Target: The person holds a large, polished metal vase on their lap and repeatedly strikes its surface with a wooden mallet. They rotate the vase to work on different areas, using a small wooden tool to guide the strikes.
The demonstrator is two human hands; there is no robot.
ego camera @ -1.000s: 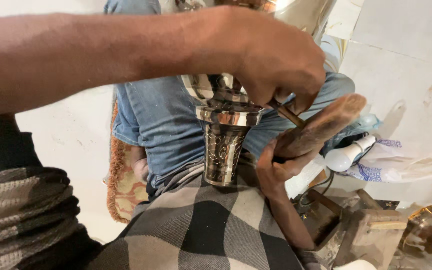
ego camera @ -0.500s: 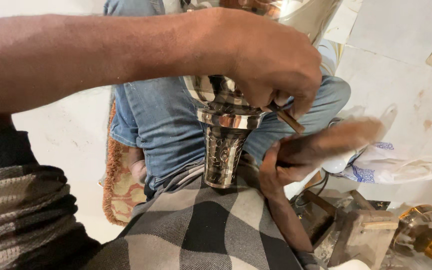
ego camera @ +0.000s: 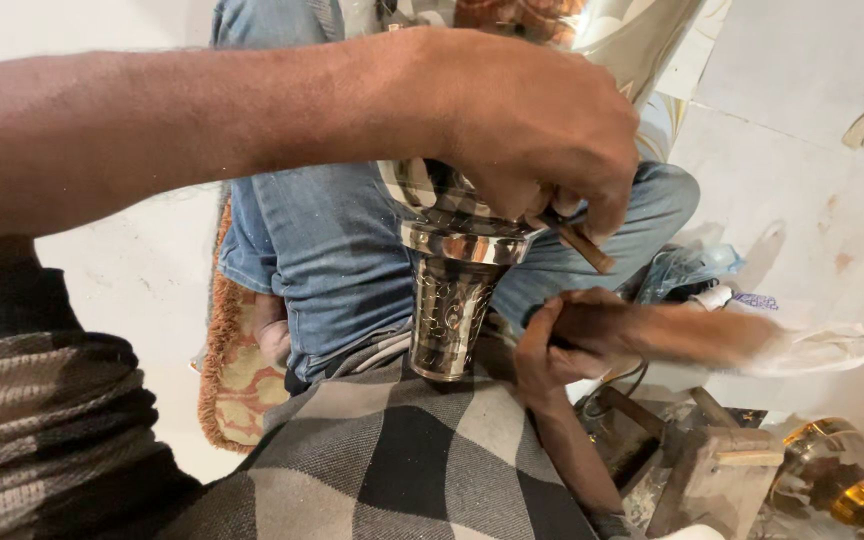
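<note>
White tiled floor behind | engraved silver metal vase (ego camera: 449, 300) at frame centre, steadied on a checked lap | left hand (ego camera: 542, 140) clamped on thin brown chisel (ego camera: 582, 245) | right hand (ego camera: 552, 345) gripping blurred wooden mallet (ego camera: 672, 332) | chasing judged underway; next blow needs squarely set chisel.

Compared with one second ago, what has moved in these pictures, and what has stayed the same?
The right hand has swung its wooden mallet downward: it pointed up toward the punch, and now it lies nearly level, blurred, lower and further right. The left hand keeps its grip on the punch against the engraved metal vessel, which stays on the checked cloth. Nothing was let go.
</note>
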